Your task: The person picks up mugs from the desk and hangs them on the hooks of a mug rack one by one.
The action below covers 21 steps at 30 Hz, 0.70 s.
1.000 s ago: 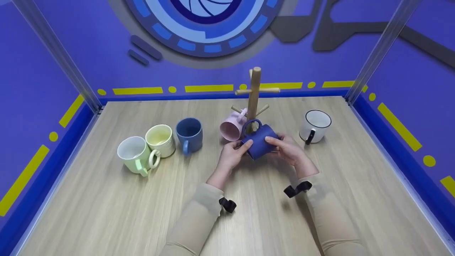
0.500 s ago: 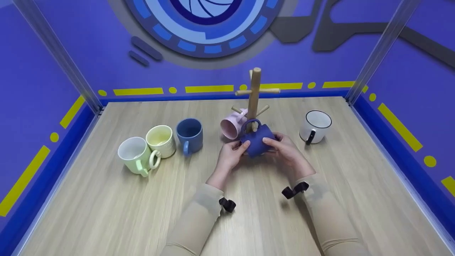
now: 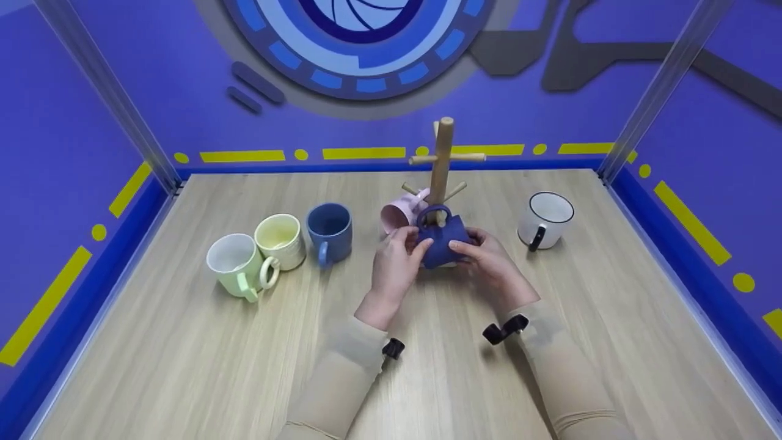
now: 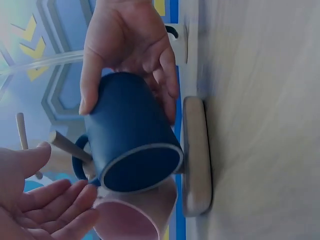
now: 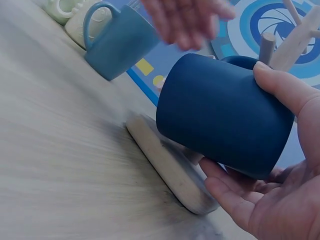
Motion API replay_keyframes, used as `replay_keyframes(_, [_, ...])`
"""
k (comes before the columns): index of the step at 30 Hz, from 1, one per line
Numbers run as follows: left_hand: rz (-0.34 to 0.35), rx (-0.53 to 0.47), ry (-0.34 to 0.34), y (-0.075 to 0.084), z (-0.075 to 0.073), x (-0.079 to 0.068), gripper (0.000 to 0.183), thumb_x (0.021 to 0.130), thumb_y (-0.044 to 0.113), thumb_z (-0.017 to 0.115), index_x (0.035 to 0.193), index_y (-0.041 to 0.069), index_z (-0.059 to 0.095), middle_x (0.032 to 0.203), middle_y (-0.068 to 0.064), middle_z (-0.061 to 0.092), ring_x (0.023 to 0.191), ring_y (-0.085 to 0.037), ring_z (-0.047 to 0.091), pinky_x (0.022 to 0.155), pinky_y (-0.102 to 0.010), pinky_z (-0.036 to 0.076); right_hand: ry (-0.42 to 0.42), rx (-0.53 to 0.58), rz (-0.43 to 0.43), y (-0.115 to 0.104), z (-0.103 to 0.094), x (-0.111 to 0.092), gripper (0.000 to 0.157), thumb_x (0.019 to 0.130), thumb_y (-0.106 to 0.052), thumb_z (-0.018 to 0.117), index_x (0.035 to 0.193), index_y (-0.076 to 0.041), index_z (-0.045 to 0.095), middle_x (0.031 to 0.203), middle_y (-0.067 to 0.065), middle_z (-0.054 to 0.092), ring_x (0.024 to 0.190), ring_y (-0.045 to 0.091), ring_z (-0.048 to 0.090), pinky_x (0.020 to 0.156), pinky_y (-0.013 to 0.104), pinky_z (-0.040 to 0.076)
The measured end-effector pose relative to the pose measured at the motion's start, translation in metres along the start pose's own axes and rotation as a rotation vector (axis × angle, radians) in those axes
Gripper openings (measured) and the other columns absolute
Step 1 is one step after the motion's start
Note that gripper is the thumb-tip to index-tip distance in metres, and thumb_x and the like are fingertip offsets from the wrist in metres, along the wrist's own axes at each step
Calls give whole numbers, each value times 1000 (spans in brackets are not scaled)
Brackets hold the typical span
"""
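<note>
A dark blue mug (image 3: pixel 445 244) lies tilted on its side at the front of the wooden mug tree (image 3: pixel 442 162). Its handle (image 4: pixel 79 162) loops round a lower peg (image 4: pixel 70 146), whose tip pokes out through it. My right hand (image 3: pixel 492 260) grips the mug's body, thumb on top and fingers beneath, as the right wrist view shows. My left hand (image 3: pixel 396 266) is beside the mug's mouth with fingers extended, and a gap shows between it and the mug in the right wrist view. Behind, a pink mug (image 3: pixel 396 217) hangs tilted at the tree's left.
On the left stand a light green mug (image 3: pixel 235 269), a pale yellow mug (image 3: pixel 282 244) and a blue mug (image 3: pixel 330 232). A white mug (image 3: pixel 547 223) with a black handle is at the right. Blue panels (image 3: pixel 342 137) wall in the table's back and sides.
The dark blue mug has turned slightly and settled closer to the tree, its handle round the peg. My left hand has let go of its rim and lifted off; my right hand keeps its grip.
</note>
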<state>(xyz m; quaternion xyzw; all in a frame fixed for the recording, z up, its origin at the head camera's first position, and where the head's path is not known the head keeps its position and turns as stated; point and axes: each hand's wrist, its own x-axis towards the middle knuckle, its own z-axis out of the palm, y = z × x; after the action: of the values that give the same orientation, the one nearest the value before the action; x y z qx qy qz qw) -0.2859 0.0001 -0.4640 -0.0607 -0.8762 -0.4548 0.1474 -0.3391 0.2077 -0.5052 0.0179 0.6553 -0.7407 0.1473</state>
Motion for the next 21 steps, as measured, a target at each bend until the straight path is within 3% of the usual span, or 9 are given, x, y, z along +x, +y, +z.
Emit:
replay_keyframes(4, [193, 34, 117, 8, 13, 6, 37, 94, 23, 77, 125, 4, 69, 119, -11, 73, 112, -23, 71, 101, -34, 57, -13, 5, 3, 1, 0, -1, 81, 96, -15, 70, 158, 3, 20, 161, 25, 30, 136, 32, 51, 119, 48, 42])
replay_keyframes(9, [383, 98, 189, 16, 24, 21, 33, 91, 17, 79, 119, 2, 73, 118, -12, 74, 115, -26, 70, 104, -32, 55, -36, 51, -27, 3, 2, -1, 73, 96, -8, 66, 154, 5, 24, 151, 24, 41, 115, 22, 65, 105, 41, 55])
replay_keyframes(13, [434, 166, 205, 19, 28, 28, 22, 90, 18, 79, 108, 5, 78, 111, -8, 78, 107, -24, 73, 98, -30, 57, -42, 16, -29, 1, 3, -3, 72, 96, -7, 67, 153, 5, 25, 147, 24, 45, 110, 21, 67, 100, 40, 57])
replay_keyframes(18, [457, 176, 222, 19, 30, 31, 15, 91, 17, 78, 102, 6, 80, 106, -7, 80, 103, -23, 74, 96, -30, 58, -29, -159, -22, -13, 4, -6, 84, 95, -14, 70, 159, 6, 19, 157, 31, 36, 134, 36, 53, 115, 48, 47])
replay_keyframes(21, [472, 161, 230, 19, 31, 31, 14, 91, 16, 77, 101, 6, 79, 105, -7, 80, 102, -23, 74, 94, -31, 58, 39, -225, -67, -29, 3, -6, 83, 98, -17, 67, 160, 7, 18, 161, 30, 33, 146, 39, 41, 123, 49, 36])
